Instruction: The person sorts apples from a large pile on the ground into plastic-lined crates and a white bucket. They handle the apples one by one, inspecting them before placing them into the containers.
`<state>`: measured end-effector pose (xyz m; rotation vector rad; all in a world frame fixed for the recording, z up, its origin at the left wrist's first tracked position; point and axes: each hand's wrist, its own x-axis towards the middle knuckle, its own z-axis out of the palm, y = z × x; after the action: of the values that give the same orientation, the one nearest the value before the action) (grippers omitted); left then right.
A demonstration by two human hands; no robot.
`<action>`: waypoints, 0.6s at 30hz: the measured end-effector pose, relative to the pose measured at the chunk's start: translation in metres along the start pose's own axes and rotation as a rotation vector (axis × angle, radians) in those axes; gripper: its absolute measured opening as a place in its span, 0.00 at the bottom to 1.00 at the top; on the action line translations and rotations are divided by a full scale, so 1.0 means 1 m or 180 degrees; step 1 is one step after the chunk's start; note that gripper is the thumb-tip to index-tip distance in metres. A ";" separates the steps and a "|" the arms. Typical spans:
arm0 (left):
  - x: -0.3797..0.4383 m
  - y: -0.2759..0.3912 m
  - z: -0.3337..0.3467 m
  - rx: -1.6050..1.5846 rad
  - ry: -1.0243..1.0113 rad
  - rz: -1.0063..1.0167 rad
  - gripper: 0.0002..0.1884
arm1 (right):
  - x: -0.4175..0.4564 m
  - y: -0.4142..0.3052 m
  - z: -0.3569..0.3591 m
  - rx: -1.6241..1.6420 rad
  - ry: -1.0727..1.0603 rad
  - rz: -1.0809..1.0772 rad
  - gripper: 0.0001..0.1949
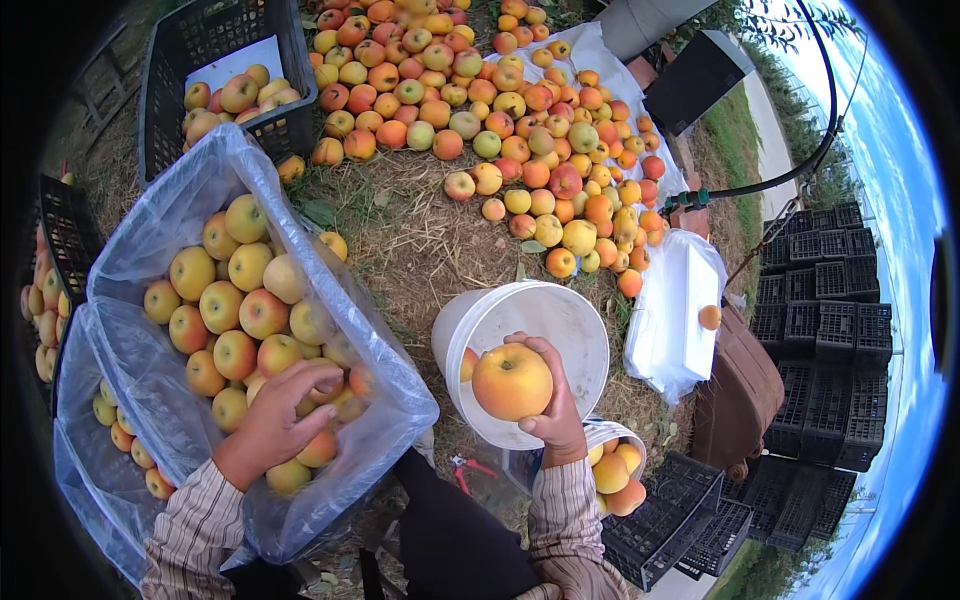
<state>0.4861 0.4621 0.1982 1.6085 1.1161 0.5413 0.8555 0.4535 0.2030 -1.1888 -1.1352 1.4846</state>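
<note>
A yellow-orange apple [512,381] is held in my right hand [559,397], above the mouth of a white plastic bucket [480,304]. Another apple [468,364] shows inside that bucket. My left hand [281,420] rests over apples in a crate lined with clear plastic film [337,300]; its fingers curl at an apple there, and whether they grip it cannot be told. Yellow and red apples [221,307] fill much of this liner. At the lower left, a second film-lined section [82,360] holds more apples.
Many apples [450,82] lie across the ground ahead. A black crate [161,97] with apples stands upper left. At right are a smaller bucket of apples [611,472], a white foam box [686,315] and stacked black crates [825,330]. Red-handled pruning shears [472,469] lie below the bucket.
</note>
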 end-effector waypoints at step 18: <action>0.056 0.038 0.051 -0.2468 -0.0345 -0.0055 0.56 | 0.017 -0.020 0.071 0.0495 -0.0685 0.0905 0.39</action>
<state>0.5675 0.4846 0.2048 0.9352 0.7029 0.7505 0.7853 0.4650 0.2278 -1.1369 -0.9971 1.9197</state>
